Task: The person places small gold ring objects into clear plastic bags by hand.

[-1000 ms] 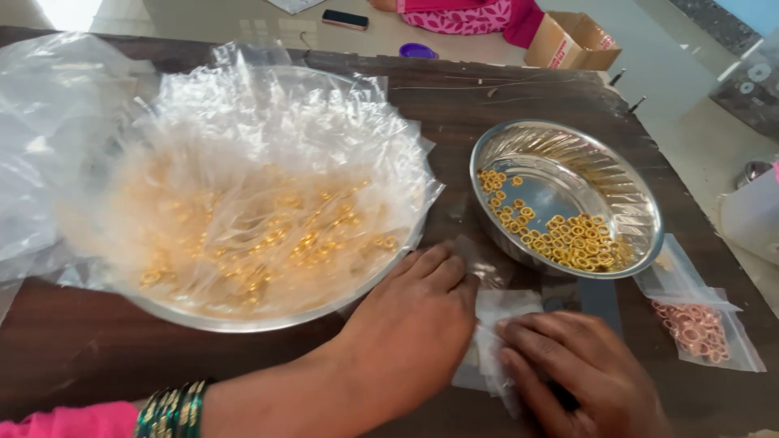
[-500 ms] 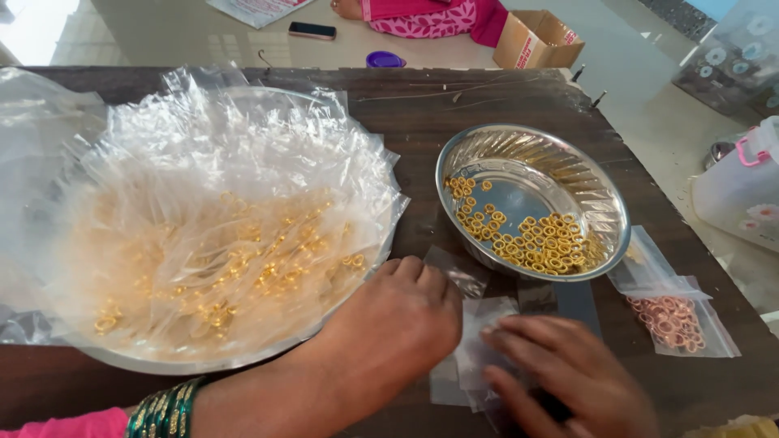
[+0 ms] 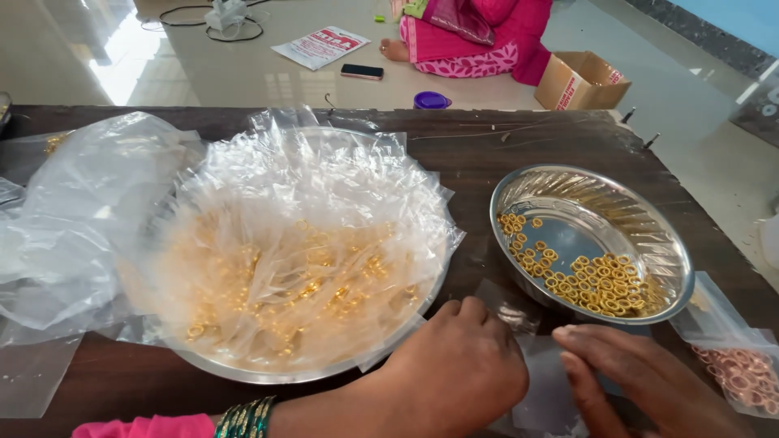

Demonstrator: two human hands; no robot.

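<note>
My left hand (image 3: 454,373) rests palm down on the dark table, fingers curled over small clear plastic pouches (image 3: 542,389). Just right of it, my right hand (image 3: 641,381) lies flat on the same pouches with its fingers together. Behind them stands a steel bowl (image 3: 649,211) holding several small golden rings (image 3: 592,280). To the left, a large steel basin (image 3: 268,375) is heaped with clear pouches of golden rings (image 3: 300,243). Whether either hand grips a pouch is not visible.
A pile of crumpled clear plastic (image 3: 73,219) lies at the far left. A pouch of coppery rings (image 3: 742,369) sits at the right edge. Beyond the table are a seated person in pink (image 3: 479,36), a cardboard box (image 3: 580,79), a phone (image 3: 362,71) and a purple lid (image 3: 431,100).
The view has tilted up and drifted, showing more of the floor beyond. Both hands stay on the pouches; the right hand has slid slightly toward the front right.
</note>
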